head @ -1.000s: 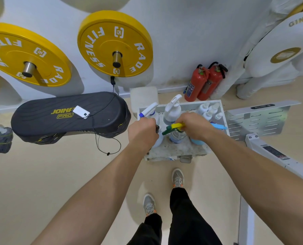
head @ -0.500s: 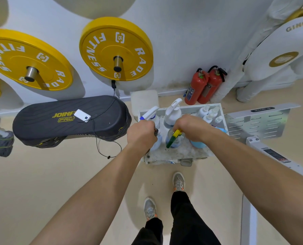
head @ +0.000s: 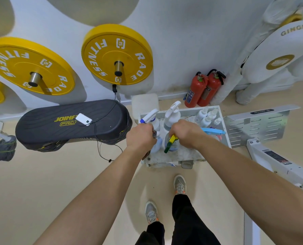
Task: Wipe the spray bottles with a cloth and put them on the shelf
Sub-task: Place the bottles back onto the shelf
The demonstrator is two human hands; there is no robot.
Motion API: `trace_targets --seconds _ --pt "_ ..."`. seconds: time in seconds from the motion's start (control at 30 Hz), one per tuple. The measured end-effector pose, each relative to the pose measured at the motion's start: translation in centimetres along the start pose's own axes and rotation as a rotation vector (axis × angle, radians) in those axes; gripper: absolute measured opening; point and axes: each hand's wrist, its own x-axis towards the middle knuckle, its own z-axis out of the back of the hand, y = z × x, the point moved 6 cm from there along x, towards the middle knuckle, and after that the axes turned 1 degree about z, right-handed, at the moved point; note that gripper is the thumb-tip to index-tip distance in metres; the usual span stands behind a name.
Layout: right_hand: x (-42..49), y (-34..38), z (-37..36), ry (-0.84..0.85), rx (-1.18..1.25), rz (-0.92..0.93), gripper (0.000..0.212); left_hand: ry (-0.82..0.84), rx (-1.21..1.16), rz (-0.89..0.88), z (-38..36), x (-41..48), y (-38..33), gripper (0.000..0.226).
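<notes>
Over the last second the nozzle of the yellow-and-green trigger bottle (head: pixel 172 140) has swung from lying sideways to pointing down toward the person, and the right hand (head: pixel 184 133) has turned with it; over the last half second little has shifted. That hand reaches forward on a nearly straight arm, knuckles up, with its fingers curled over the sprayer head, and the bottle stands upright on the white shelf (head: pixel 184 154). The left hand (head: pixel 141 138) is a closed fist around a dark cloth (head: pixel 154 133), which touches the neck of a blue-liquid bottle (head: pixel 157 145) just beside the first. Whether those fingers also wrap that bottle cannot be told. Four trigger bottles show on the shelf: these two, a white-headed bottle (head: pixel 172 112) behind them, and a blue trigger (head: pixel 212 131) sticking out past the right wrist, its body hidden. Four small white-capped bottles (head: pixel 206 121) cluster in the shelf's far right corner. Two red fire extinguishers (head: pixel 202 91) stand against the wall behind, and three yellow weight plates (head: pixel 117 53) hang on it, one cut off by the left edge.
</notes>
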Motion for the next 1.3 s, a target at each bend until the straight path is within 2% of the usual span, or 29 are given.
trace_targets --seconds 0.17,0.23,0.33,0.43,0.53,0.63,0.7,0.83,0.93,1.0,1.1,1.3 --pt "-0.9 -0.8 0.3 -0.101 0.061 -0.013 0.057 -0.057 -0.003 -0.047 1.5 -1.8 -0.5 0.021" --pt "-2.0 -2.4 0.9 -0.205 0.15 -0.095 0.05 -0.086 -0.019 -0.087 2.5 -2.7 -1.0 0.019" --pt "-4.5 -5.6 1.2 -0.311 0.199 -0.254 0.053 -0.099 -0.047 -0.149 3.9 -3.7 -2.5 0.015" --pt "-6.9 -8.9 0.9 -0.356 0.234 -0.385 0.058 -0.052 -0.099 -0.163 4.3 -3.8 -4.6 0.025" --pt "-7.6 -11.0 0.2 -0.28 0.284 -0.411 0.058 -0.04 -0.114 -0.144 4.2 -3.5 -6.5 0.032" --pt "-6.9 -12.0 -0.8 -0.157 0.25 -0.385 0.035 -0.044 -0.091 -0.112 3.7 -2.8 -7.8 0.028" --pt "-6.3 -12.7 -1.0 -0.137 0.21 -0.407 0.026 -0.054 -0.02 -0.088 3.1 -2.1 -8.2 0.027" --pt "-4.9 -12.7 -1.6 -0.025 0.207 -0.391 0.028 -0.043 0.006 -0.01 1.9 -1.2 -7.9 0.028" --pt "-4.0 -12.7 -2.0 -0.011 0.37 -0.411 0.031 -0.025 -0.024 0.041 1.3 -1.2 -7.7 0.028" --pt "-3.6 -12.9 -0.9 -0.111 0.477 -0.456 0.038 -0.016 -0.025 0.06 1.0 -1.1 -7.6 0.026" --pt "-3.3 -12.9 0.7 -0.234 0.717 -0.528 0.029 0.018 -0.037 0.074 0.8 -0.8 -7.5 0.026" --pt "-1.7 -11.9 0.7 -0.265 1.193 -0.641 0.015 0.055 -0.118 0.113 0.4 -0.2 -6.9 0.031"
